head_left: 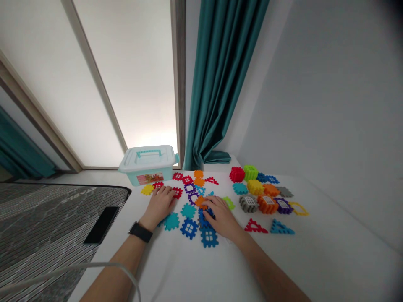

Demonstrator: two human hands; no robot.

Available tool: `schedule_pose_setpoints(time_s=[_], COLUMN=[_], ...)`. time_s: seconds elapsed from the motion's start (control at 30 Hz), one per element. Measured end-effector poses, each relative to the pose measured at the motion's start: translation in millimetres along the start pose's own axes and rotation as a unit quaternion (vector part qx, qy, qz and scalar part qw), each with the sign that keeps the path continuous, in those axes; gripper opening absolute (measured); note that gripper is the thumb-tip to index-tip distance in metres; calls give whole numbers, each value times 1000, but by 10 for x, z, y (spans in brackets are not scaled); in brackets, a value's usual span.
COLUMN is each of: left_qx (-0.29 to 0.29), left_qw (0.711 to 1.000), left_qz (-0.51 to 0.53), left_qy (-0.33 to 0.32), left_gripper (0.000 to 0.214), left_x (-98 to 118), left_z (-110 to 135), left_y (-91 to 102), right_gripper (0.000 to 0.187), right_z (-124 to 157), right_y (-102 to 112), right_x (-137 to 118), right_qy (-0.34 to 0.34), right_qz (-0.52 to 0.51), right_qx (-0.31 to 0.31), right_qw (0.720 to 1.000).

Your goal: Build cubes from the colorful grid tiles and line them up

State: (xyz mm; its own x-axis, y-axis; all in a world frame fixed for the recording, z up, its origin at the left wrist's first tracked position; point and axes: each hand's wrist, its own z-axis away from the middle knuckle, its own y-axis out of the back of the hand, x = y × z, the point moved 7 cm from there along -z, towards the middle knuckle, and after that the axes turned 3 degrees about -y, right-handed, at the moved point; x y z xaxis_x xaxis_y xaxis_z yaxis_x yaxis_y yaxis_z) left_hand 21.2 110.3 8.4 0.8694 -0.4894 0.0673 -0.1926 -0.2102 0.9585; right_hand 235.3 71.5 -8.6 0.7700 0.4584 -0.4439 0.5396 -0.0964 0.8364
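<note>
My left hand (161, 203), with a black watch on its wrist, lies palm down over the tiles, fingers stretched out. Its fingertips reach a red window tile (177, 193) and another red tile (158, 185); a teal tile (171, 222) is beside its thumb. My right hand (222, 217) is palm down too, thumb and fingers apart. Its index fingertip touches an orange notched tile (200, 203), and the thumb is over a dark blue tile (204, 218), which it partly hides. Nearby lie a blue window tile (189, 227), purple frame tiles (189, 188) and a teal tile (188, 210).
Stacks of tiles, such as a red stack (236, 174) and an orange stack (267, 204), stand at right near red (255, 226) and blue triangles (281, 227). A lidded teal box (149, 165) is at the back left. A black phone (101, 225) and a white cable (103, 264) are at left.
</note>
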Motion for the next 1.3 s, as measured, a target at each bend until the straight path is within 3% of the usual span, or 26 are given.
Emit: schedule_pose_setpoints(time_s=[0.17,0.37,0.5,0.73,1.03,1.3], left_qx=[-8,-7,-17,21,99,122], left_qw=[1000,999,998,995,979,958], left_qz=[7,24,43,100,150,205], left_qy=[0,33,30,12,-100,-161], left_gripper=[18,37,34,32,34,40], left_x=[76,-47,-110,-121,221,556], left_z=[-29,25,41,33,47,104], left_y=[-60,-38,-45,-3,168,194], right_gripper=[23,23,24,26,23,54], right_z=[-2,1,10,20,27,58], right_y=[-8,5,21,34,36,113], right_x=[9,41,66,59,57,-7], right_qy=[3,4,6,17,15,11], right_qz=[-1,-16,-24,-26,-24,-44], right_qx=[-7,-15,-13,-12,-16,-4], right_qw=[1000,1000,1000,999,999,999])
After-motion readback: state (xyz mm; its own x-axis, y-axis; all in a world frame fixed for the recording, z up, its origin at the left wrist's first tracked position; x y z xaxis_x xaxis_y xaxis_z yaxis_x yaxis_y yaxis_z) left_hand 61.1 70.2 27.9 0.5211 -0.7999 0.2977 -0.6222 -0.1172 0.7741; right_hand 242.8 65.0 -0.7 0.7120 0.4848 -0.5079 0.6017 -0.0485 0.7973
